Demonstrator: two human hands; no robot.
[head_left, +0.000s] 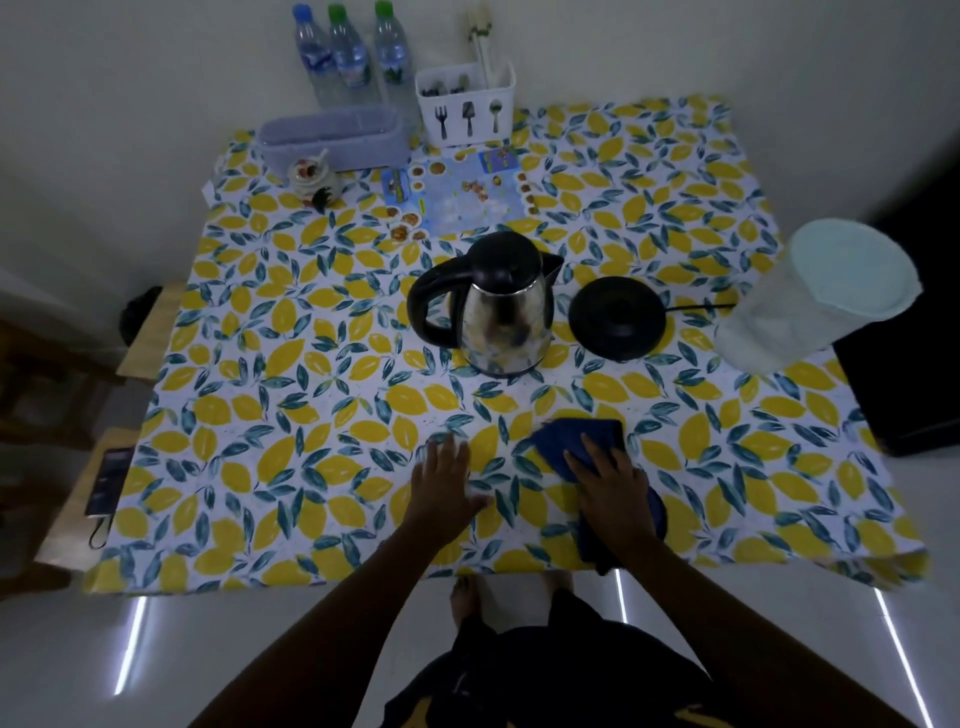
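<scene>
I have the right grip (608, 486) lying flat on the blue cloth (553, 441), fingers spread and straight, pressing down and not pinching. That suits wiping: a flat palm spreads the pressure and drags the whole pad of fabric along. The cloth is bunched under the palm near the front edge of the counter (291, 415), with one end trailing back past the wrist towards the edge.

The left grip (444, 475) is open too, palm down on the bare lemon-print cover just beside the cloth but not touching it. I judge it is there to brace me and to keep the cover from sliding or wrinkling as the cloth moves.

Further out, the kettle (498, 317) stands upright off its base (615, 317), the two side by side in the middle of the counter. It was probably lifted off so it can be moved freely and wiped around. A lidded tub (821, 296) sits at the right edge, well apart from the cloth. The water bottles (348, 57) and the cutlery holder (467, 104) stand against the far wall, out of the wiping path.
</scene>
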